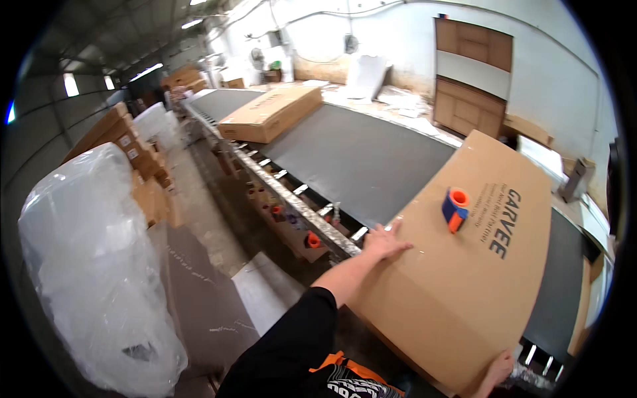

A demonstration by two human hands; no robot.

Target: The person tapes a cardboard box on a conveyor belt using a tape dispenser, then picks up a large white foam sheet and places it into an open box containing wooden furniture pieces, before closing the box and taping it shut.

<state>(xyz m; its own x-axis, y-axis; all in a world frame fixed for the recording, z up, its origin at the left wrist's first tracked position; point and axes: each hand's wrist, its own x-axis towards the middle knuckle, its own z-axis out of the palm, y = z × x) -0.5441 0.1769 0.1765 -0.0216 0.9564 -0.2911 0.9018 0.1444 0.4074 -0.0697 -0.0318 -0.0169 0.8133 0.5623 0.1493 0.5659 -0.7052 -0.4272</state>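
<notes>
A large flat cardboard box (458, 265) with dark print lies askew across the conveyor belt, its near end jutting over the belt's edge. My left hand (385, 243) rests on its left edge, fingers spread. At the near right corner, my right hand (499, 370) grips the box's edge; some of its fingers are hidden. On top of the box stands a blue and orange tape dispenser (456, 207), which neither hand touches.
A second cardboard box (272, 113) sits farther up the grey conveyor belt (361, 159). Metal rail and rollers (292, 192) run along the near side. Plastic-wrapped bundle (99, 265) and stacked cardboard (129, 146) stand left. Tall brown and white panels (472, 73) lean against the back wall.
</notes>
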